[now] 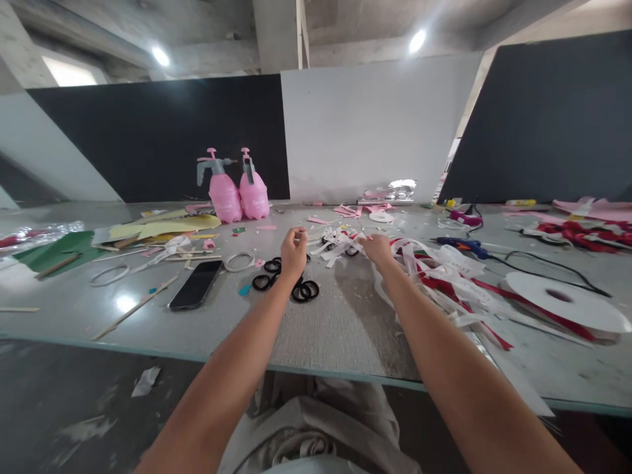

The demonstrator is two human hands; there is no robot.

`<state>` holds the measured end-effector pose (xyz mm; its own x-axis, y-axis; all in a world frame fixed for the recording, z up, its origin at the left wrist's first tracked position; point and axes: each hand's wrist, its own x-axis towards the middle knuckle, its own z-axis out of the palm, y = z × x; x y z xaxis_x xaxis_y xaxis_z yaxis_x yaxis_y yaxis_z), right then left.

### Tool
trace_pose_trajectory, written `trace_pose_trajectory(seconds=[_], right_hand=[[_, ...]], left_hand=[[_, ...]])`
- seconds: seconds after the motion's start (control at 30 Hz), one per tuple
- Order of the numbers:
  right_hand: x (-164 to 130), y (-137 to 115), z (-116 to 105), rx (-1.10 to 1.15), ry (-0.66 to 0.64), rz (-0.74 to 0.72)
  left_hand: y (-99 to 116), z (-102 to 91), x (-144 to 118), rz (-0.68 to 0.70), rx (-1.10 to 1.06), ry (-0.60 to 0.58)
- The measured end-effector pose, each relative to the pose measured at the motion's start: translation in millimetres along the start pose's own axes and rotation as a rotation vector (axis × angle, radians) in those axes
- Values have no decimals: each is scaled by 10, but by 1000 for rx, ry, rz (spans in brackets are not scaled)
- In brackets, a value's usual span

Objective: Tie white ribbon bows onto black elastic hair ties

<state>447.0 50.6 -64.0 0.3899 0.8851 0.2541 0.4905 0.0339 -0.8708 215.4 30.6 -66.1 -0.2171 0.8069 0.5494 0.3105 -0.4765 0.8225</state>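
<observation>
Over the middle of the table, my left hand [295,251] is raised with its fingers curled together; whatever may be between them is too small to make out. Just below and beside it lie several black hair ties [305,290], some overlapping. My right hand [377,248] is closed at the edge of a small pile of white ribbon pieces [338,245], its fingertips pinching a white ribbon. A few black rings show among those pieces. To the right of my right forearm spreads a tangle of white and red ribbons [457,271].
A phone [196,284] and a white ring [239,261] lie left of the hair ties. Two pink spray bottles [254,196] stand behind. Rightward are a blue glue gun [461,246] with a black cord and a white ribbon spool [587,304]. Paper scraps [165,226] and sticks cover the left side.
</observation>
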Motion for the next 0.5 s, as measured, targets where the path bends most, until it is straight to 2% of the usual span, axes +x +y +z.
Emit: trace_pose_trajectory(seconds=[0.13, 0.23, 0.33, 0.5], right_hand=[[42, -33, -94, -80, 90, -44], [33, -162, -228, -101, 66, -134], [-19, -378, -410, -33, -28, -220], [-182, -885, -853, 91, -9, -477]], left_hand=[[26, -3, -10, 20, -24, -12], [49, 9, -29, 22, -52, -44], [75, 25, -68, 46, -25, -105], [136, 21, -154, 83, 60, -207]])
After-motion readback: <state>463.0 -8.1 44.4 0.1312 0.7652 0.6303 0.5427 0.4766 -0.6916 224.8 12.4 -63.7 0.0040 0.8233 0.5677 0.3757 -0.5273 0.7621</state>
